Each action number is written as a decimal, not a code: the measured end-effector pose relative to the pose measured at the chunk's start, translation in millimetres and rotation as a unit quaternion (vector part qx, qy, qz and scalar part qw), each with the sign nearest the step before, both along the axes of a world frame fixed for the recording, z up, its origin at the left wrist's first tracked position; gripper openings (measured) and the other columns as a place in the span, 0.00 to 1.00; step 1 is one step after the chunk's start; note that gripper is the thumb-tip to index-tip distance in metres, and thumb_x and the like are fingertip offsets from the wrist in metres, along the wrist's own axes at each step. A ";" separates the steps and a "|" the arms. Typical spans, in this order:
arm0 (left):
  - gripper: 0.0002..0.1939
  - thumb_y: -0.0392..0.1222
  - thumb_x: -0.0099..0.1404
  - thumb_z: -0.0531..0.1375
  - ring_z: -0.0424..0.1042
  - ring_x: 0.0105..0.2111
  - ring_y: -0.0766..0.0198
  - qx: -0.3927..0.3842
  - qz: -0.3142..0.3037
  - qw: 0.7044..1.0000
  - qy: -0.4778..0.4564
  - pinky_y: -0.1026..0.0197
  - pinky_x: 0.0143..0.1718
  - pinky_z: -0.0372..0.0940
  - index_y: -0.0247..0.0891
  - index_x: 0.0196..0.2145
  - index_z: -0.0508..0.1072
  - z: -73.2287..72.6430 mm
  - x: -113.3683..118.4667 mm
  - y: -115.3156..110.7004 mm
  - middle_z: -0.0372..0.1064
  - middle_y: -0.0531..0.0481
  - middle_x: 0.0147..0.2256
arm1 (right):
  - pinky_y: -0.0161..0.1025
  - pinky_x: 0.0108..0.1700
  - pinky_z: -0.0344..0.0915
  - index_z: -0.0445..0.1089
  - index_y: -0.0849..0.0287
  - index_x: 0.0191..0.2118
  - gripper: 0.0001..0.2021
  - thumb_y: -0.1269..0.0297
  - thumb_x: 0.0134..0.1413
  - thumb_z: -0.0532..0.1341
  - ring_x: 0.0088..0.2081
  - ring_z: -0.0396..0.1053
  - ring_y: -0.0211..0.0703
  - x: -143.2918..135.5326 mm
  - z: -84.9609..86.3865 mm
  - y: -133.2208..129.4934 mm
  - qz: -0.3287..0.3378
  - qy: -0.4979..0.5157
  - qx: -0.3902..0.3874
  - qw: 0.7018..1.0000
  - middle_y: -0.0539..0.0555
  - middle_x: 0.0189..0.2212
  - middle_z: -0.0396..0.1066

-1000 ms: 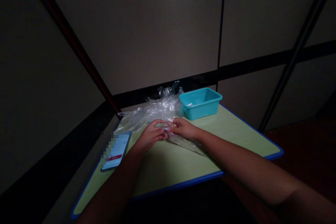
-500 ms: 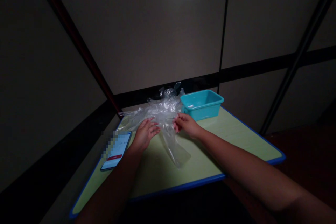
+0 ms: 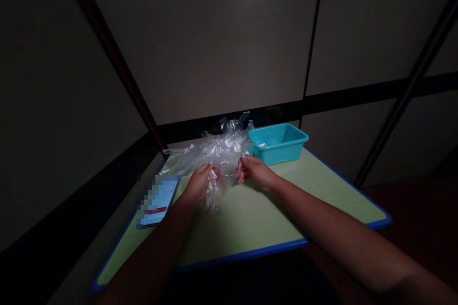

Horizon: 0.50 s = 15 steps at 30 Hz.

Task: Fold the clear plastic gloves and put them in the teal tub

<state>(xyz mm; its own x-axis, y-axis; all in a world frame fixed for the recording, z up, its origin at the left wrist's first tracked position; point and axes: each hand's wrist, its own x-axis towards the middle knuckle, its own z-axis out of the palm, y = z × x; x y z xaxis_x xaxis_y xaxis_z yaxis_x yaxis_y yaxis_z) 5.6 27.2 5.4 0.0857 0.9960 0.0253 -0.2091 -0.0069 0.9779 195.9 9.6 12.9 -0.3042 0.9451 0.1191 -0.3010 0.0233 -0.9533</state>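
A clear, thin plastic bag (image 3: 213,195) hangs crumpled and blurred over the near side of the table. My left hand (image 3: 199,185) is closed on it, thumb on top and fingers behind the film. On the other side, my right hand (image 3: 256,171) has thumb and fingers pinched together at the right edge of the clear film; the exact grip point is hard to see. Just beyond both hands lies a loose heap of similar clear plastic bags (image 3: 223,145), shiny and wrinkled.
A turquoise plastic basin (image 3: 281,155) stands at the back right, with a small white thing inside. On the left lies a phone (image 3: 162,195) with a lit screen. The pale green table (image 3: 265,219) has a blue edge, and panelled walls (image 3: 229,47) rise behind it.
The hanging part of the bag has swung left and bunched up beneath my left hand. My left fingers, spread before, have closed on the film. My right hand has hardly moved.
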 end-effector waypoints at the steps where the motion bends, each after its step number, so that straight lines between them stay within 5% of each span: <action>1: 0.20 0.55 0.47 0.66 0.66 0.18 0.68 0.004 0.022 1.000 0.005 0.66 0.21 0.60 0.34 0.25 0.70 0.9 -2.5 1.5 0.68 0.53 0.20 | 0.34 0.22 0.63 0.62 0.61 0.24 0.20 0.49 0.59 0.53 0.17 0.67 0.36 0.2 0.5 0.2 -0.016 -0.019 -0.007 1.000 0.52 0.18 0.69; 5: 0.19 0.54 0.51 0.65 0.58 0.13 0.73 0.003 0.081 0.997 0.008 0.68 0.16 0.56 0.34 0.22 0.68 2.9 -6.7 3.6 0.60 0.57 0.16 | 0.31 0.19 0.61 0.61 0.60 0.27 0.17 0.50 0.55 0.58 0.18 0.67 0.35 0.1 2.6 -0.7 -0.121 -0.084 -0.009 0.989 0.48 0.20 0.67; 8: 0.15 0.49 0.58 0.62 0.64 0.16 0.70 -0.024 0.091 0.995 -0.030 0.67 0.18 0.60 0.33 0.24 0.69 6.4 -4.6 2.0 0.64 0.54 0.18 | 0.30 0.17 0.61 0.59 0.57 0.33 0.16 0.52 0.49 0.63 0.23 0.69 0.37 -0.6 4.5 -2.9 -0.180 -0.092 -0.017 0.979 0.47 0.27 0.65; 15: 0.12 0.41 0.68 0.51 0.75 0.31 0.61 -0.055 -0.021 0.985 -0.164 0.59 0.35 0.69 0.33 0.39 0.71 15.6 -0.7 -2.5 0.75 0.43 0.33 | 0.35 0.20 0.66 0.59 0.55 0.43 0.21 0.53 0.47 0.65 0.25 0.69 0.38 -0.8 8.2 -5.0 -0.197 -0.080 -0.062 0.975 0.50 0.34 0.66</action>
